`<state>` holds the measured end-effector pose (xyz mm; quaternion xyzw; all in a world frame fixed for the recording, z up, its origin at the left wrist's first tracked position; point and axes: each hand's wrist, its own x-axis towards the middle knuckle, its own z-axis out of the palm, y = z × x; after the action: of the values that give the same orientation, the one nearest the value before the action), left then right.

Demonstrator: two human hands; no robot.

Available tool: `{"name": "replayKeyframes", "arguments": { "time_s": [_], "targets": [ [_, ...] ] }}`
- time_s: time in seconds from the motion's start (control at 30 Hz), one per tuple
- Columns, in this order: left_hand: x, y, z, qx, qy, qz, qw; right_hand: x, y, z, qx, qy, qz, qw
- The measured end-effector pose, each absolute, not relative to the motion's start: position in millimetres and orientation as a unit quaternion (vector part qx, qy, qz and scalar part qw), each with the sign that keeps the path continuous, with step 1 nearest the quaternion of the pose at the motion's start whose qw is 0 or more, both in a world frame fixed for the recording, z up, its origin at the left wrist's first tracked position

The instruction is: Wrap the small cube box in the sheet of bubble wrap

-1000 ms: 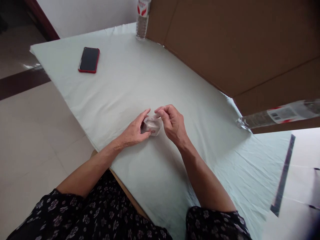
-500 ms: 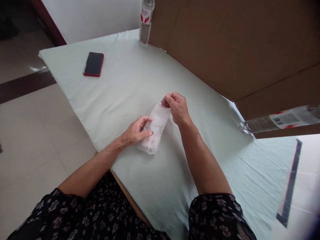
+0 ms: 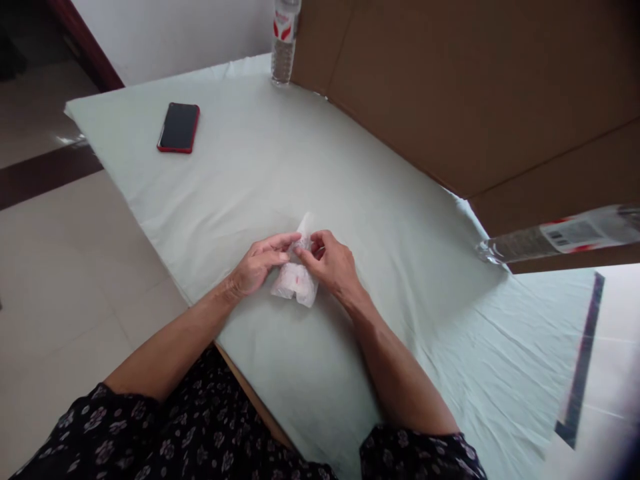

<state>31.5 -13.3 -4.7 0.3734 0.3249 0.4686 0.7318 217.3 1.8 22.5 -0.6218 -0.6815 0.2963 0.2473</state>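
A small bubble wrap bag [image 3: 295,280] lies near the front edge of the cloth-covered table [image 3: 230,180], with a pale thing and a small red mark showing through it. My left hand [image 3: 260,263] grips the bag's left side between thumb and fingers. From the right, my right hand [image 3: 327,263] pinches its middle, thumb bent in towards the left fingertips. The bag's upper end sticks up past both hands and looks narrowed. What exactly lies inside the wrap I cannot make out.
A phone in a red case [image 3: 179,128] rests at the table's far left. One water bottle [image 3: 284,47] stands at the back against a large brown cardboard panel [image 3: 450,87]; another bottle [image 3: 565,237] is by the panel's right end. Tiled floor [image 3: 75,267] shows at left.
My right hand has come down from the bag's top corner to its middle, close to my left hand. The bag, flat before, is now gathered in between them.
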Motion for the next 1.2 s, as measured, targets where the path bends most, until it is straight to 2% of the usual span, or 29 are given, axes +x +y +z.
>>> {"name": "replayKeyframes", "arguments": {
  "time_s": [0.1,0.23,0.3,0.43,0.5,0.93,1.03,1.2],
  "targets": [
    [30.4,-10.9,-3.8,0.374,0.337,0.491,0.711,223.2,9.5,15.7,-0.59,-0.63,0.359,0.355],
    [28.7,-6.1,-4.6,0.398,0.384,0.524,0.648,236.2,13.8,6.7,-0.563,-0.461,0.465,0.504],
    [29.0,-5.9,-4.6,0.448,0.437,0.53,0.572,238.5,13.6,2.9,-0.555,-0.399,0.509,0.523],
    [31.8,-11.8,-0.3,0.585,0.549,0.497,0.331,236.3,12.1,1.2,-0.518,-0.386,0.578,0.498],
    [33.2,-14.9,2.2,0.623,0.559,0.473,0.275,234.8,11.7,2.6,-0.497,-0.399,0.604,0.479],
    [43.1,-16.9,6.8,0.638,0.569,0.421,0.302,220.7,3.4,15.5,-0.419,-0.436,0.701,0.378],
    [41.4,-12.7,5.7,0.585,0.567,0.461,0.351,223.9,7.1,9.0,-0.438,-0.437,0.672,0.407],
    [26.0,5.5,3.0,0.389,0.56,0.542,0.491,239.0,21.0,-2.5,-0.528,-0.416,0.568,0.475]
  ]
}}
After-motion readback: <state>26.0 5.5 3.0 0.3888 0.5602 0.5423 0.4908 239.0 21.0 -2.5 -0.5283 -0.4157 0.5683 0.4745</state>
